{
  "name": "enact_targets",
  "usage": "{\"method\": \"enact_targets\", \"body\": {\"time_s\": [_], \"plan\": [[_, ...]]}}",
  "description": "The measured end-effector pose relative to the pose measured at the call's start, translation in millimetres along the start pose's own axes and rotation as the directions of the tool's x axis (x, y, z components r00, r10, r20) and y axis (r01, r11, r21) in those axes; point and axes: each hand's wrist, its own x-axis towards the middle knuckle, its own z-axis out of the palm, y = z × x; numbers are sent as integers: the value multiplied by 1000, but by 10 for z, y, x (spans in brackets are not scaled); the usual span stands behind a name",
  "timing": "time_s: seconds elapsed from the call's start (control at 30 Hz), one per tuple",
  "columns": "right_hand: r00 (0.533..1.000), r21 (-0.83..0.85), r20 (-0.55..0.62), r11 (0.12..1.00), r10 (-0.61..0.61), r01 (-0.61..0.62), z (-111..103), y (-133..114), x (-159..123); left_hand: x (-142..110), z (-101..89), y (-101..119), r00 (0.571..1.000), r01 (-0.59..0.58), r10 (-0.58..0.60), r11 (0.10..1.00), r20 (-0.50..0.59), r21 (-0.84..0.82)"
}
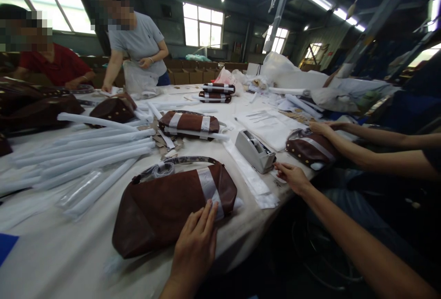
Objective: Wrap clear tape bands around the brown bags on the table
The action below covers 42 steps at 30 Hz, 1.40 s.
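Well to the left of the left fingers [204, 221], long white rolls [103, 149] lie side by side on the tabletop [82, 257], heaped perhaps so that one can be picked up readily. Nearer, reaching from the left of those fingers to just under them, is the brown bag [161, 205], lying on its side with its strap [186, 158] curving along the far edge, likely to leave the near face free. Beyond the left fingers sits a second bag [189, 122] with two pale bands around it.

The left fingers themselves lie flat and close together on the pale band [206, 182] that crosses the brown bag's right part; they grip nothing, and seem to press the band down and steady the bag.

Between the two hands, white strips [253, 182] lie flat beside the tape dispenser [254, 153], whose front end points toward the right fingers [286, 169], presumably for an easy reach. These are drawn narrow at that end; I cannot tell whether tape is between them. Just beyond them, a co-worker's hand [324, 131] rests on another studded bag [310, 148], apparently keeping it still.
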Motion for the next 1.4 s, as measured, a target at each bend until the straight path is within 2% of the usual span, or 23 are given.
{"method": "enact_targets", "body": {"time_s": [0.1, 0.23, 0.3, 0.33, 0.37, 0.4, 0.47, 0.5, 0.53, 0.6, 0.67, 0.7, 0.77, 0.9, 1.0, 1.07, 1.13, 1.17, 1.27, 1.4], "plan": [[995, -176, -32, 980, -100, 93, -73, 7, 97, -1, -3, -4, 1000, 0, 0, 1000, -2, 4], [964, -410, 13, 878, -266, 248, -337, -85, 14, -8, 14, 5, 1000, 0, 0, 1000, -16, -2], [927, -508, 105, 781, -361, 362, -477, -186, -107, -12, 22, 10, 1000, 1, -1, 1000, -20, -11], [882, -565, 194, 686, -430, 458, -532, -257, -178, -14, 25, 10, 1000, 3, -3, 1000, -20, -15], [808, -607, 309, 550, -501, 573, -572, -343, -252, -17, 29, 7, 1000, 4, -4, 1000, -18, -18], [704, -618, 439, 381, -559, 688, -591, -445, -327, -21, 33, 3, 1000, 3, -4, 1000, -15, -19], [452, -532, 661, 50, -599, 845, -560, -680, -472, -32, 42, -9, 1000, 5, -5, 1000, -5, -17], [347, -467, 720, -49, -601, 883, -507, -805, -540, -38, 46, -15, 1000, 3, -3, 1000, 3, -18], [259, -401, 757, -114, -600, 909, -429, -926, -604, -43, 48, -18, 1000, 3, -3, 1000, 13, -19], [116, -272, 793, -176, -598, 946, -207, -1136, -717, -51, 46, -15, 1000, 12, -11, 1000, 28, -24], [22, -160, 803, -180, -596, 971, 81, -1282, -807, -51, 35, -1, 999, 30, -29, 999, 38, -34], [-6, -112, 807, -164, -590, 980, 240, -1330, -842, -48, 27, 7, 998, 45, -44, 998, 41, -39], [-30, -35, 824, -105, -566, 994, 571, -1383, -887, -39, 11, 21, 997, 63, -60, 997, 52, -51], [-26, 37, 910, 18, -413, 999, 1203, -1387, -841, -31, 1, 32, 995, 72, -66, 995, 75, -72], [-35, 37, 953, 1, -301, 999, 1604, -1365, -693, -39, 12, 38, 994, 83, -77, 993, 75, -83], [-67, 56, 970, -53, -234, 997, 1817, -1371, -588, -46, 20, 43, 994, 92, -86, 992, 70, -86], [-91, 75, 983, -108, -159, 991, 1974, -1405, -517, -54, 26, 48, 993, 100, -94, 991, 66, -89], [-89, 73, 988, -132, -122, 989, 2031, -1430, -499, -57, 29, 50, 993, 106, -100, 990, 69, -92], [-47, 39, 998, -173, -44, 984, 2142, -1506, -493, -68, 42, 54, 991, 120, -113, 988, 75, -98], [-27, 26, 1000, -186, -2, 982, 2245, -1555, -435, -77, 58, 57, 990, 125, -119, 988, 72, -90]]}}
